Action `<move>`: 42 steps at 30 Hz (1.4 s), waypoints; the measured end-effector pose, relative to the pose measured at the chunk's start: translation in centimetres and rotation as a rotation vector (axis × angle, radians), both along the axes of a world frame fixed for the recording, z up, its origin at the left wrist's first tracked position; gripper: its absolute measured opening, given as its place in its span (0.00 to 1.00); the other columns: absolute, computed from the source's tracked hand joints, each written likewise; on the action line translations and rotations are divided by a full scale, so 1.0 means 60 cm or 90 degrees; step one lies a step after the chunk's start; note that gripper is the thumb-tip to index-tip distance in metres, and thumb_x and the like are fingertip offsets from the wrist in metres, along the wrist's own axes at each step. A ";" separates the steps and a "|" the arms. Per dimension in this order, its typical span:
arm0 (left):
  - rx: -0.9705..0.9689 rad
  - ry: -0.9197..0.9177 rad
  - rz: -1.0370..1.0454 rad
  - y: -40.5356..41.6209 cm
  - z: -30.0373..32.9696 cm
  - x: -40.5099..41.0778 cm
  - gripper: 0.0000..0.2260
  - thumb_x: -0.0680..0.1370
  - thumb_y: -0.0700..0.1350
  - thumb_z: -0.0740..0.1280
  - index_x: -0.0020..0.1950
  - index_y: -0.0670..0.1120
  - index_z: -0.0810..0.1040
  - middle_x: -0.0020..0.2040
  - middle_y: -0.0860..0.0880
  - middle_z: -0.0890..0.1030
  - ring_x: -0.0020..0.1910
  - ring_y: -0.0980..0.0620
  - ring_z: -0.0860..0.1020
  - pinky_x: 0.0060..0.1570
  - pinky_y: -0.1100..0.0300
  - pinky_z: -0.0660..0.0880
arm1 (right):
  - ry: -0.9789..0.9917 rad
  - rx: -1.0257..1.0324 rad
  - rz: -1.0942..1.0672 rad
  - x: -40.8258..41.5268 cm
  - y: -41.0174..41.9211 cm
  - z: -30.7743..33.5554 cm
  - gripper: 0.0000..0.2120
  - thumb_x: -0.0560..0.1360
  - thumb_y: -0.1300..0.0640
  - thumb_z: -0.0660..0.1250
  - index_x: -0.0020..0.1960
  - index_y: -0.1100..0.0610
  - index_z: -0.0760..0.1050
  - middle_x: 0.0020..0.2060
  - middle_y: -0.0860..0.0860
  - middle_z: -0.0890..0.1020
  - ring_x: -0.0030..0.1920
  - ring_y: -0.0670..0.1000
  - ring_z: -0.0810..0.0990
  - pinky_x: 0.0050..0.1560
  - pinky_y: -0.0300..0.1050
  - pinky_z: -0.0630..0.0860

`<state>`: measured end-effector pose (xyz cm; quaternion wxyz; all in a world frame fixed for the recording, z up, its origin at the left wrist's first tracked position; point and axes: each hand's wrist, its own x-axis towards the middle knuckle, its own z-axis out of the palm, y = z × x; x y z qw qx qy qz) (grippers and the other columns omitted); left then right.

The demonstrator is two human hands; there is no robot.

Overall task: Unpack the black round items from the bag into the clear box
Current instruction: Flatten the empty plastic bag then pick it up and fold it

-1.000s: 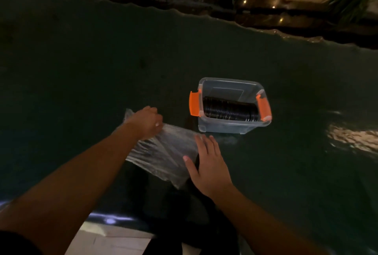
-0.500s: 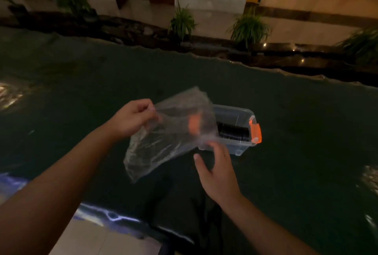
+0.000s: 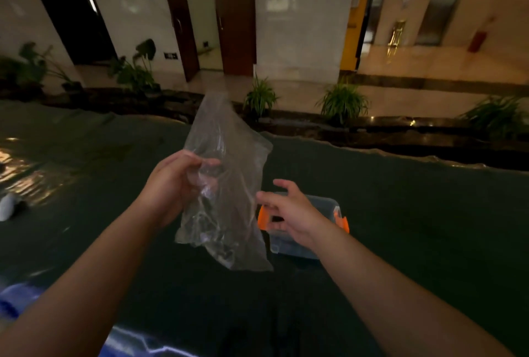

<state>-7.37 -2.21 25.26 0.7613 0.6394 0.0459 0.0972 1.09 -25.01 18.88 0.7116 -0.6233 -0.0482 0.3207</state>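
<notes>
Fingers (image 3: pixel 200 162) of the left hand (image 3: pixel 171 187) pinch a crinkled, clear plastic bag (image 3: pixel 226 184).

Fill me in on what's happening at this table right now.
A person is holding up a clear, crumpled plastic bag in the left hand, lifted off the dark green table. The right hand is open, fingers spread, next to the bag's edge but not clearly gripping it. Behind that hand sits the clear plastic box with orange latches, mostly hidden, so its contents cannot be seen. The bag looks close to empty, though some dark shapes show through its lower part.
</notes>
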 end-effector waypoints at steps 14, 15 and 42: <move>0.264 -0.147 0.117 0.079 0.128 0.026 0.15 0.78 0.45 0.71 0.61 0.60 0.76 0.50 0.50 0.87 0.47 0.48 0.87 0.44 0.49 0.83 | -0.239 0.015 -0.095 -0.006 -0.007 0.218 0.11 0.78 0.68 0.67 0.59 0.61 0.81 0.46 0.58 0.86 0.48 0.54 0.86 0.49 0.47 0.84; 0.309 -0.145 0.098 0.087 0.140 0.031 0.13 0.78 0.47 0.71 0.60 0.62 0.79 0.51 0.55 0.86 0.48 0.53 0.86 0.44 0.53 0.83 | -0.267 0.011 -0.089 -0.007 -0.012 0.238 0.14 0.77 0.68 0.69 0.61 0.61 0.80 0.48 0.58 0.86 0.50 0.54 0.86 0.50 0.47 0.84; 0.415 -0.061 -0.413 0.019 0.302 0.121 0.15 0.74 0.47 0.78 0.59 0.46 0.85 0.58 0.45 0.86 0.59 0.46 0.84 0.60 0.49 0.80 | -0.736 -0.319 -0.024 0.016 0.000 0.522 0.05 0.79 0.52 0.69 0.53 0.47 0.82 0.46 0.47 0.86 0.47 0.46 0.86 0.51 0.45 0.80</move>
